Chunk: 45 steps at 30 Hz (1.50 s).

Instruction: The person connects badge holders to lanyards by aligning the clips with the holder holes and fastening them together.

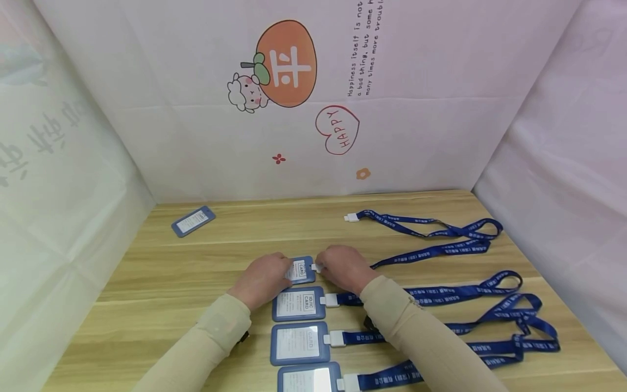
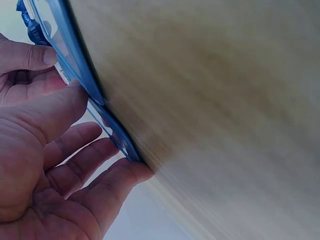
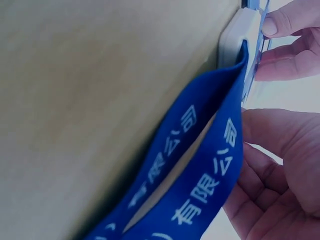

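Note:
My left hand (image 1: 264, 279) grips the left end of a blue ID card holder (image 1: 302, 270). In the left wrist view, that hand's thumb and fingers (image 2: 131, 170) lie along the edges of the blue holder. At the holder's right end my right hand (image 1: 344, 267) pinches a small white clip (image 1: 317, 268), largely hidden by the fingers. A blue lanyard (image 1: 431, 252) runs out to the right from behind this hand. In the right wrist view, a printed blue lanyard (image 3: 205, 175) and its white clip (image 3: 232, 40) partly cover the hand.
Below the hands, several card holders (image 1: 300, 343) lie in a column, their white clips joined to blue lanyards stretching right. A loose holder (image 1: 193, 221) lies at the back left. Another lanyard (image 1: 416, 220) lies at the back right. White cloth walls (image 1: 196, 152) enclose the wooden table (image 1: 147, 305).

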Each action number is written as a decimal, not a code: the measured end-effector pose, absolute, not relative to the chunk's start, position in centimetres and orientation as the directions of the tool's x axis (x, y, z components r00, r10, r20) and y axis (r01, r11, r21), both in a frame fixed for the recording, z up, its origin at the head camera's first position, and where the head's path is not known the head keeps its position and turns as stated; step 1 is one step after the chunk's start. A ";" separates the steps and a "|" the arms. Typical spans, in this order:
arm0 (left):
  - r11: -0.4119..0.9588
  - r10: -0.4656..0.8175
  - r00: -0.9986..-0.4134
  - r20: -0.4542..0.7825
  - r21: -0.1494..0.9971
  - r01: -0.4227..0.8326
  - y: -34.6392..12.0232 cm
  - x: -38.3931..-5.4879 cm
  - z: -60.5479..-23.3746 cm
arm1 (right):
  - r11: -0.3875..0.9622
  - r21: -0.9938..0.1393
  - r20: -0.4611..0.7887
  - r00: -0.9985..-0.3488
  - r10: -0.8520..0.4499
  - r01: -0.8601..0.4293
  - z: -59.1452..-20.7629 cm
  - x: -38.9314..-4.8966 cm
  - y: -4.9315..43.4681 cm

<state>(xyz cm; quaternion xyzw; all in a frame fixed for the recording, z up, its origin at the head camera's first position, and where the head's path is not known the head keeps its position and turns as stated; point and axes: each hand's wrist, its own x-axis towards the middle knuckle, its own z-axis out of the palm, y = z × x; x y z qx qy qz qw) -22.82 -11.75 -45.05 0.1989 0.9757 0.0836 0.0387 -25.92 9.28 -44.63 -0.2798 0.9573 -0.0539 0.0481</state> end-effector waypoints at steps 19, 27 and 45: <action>0.903 0.401 -0.916 -0.021 0.176 0.392 -11.9 -22.7 -45.1 | 0.826 -0.110 -0.042 -0.828 -0.560 -0.553 -44.4 -25.7 8.5; 0.900 0.398 -0.917 -0.011 0.199 0.388 -12.0 -22.8 -45.2 | 0.832 -0.111 -0.048 -0.833 -0.551 -0.544 -44.3 -25.5 8.5; 0.903 0.391 -0.919 -0.044 0.210 0.374 -11.1 -22.4 -45.0 | 0.853 -0.148 -0.065 -0.856 -0.513 -0.500 -44.4 -25.4 9.9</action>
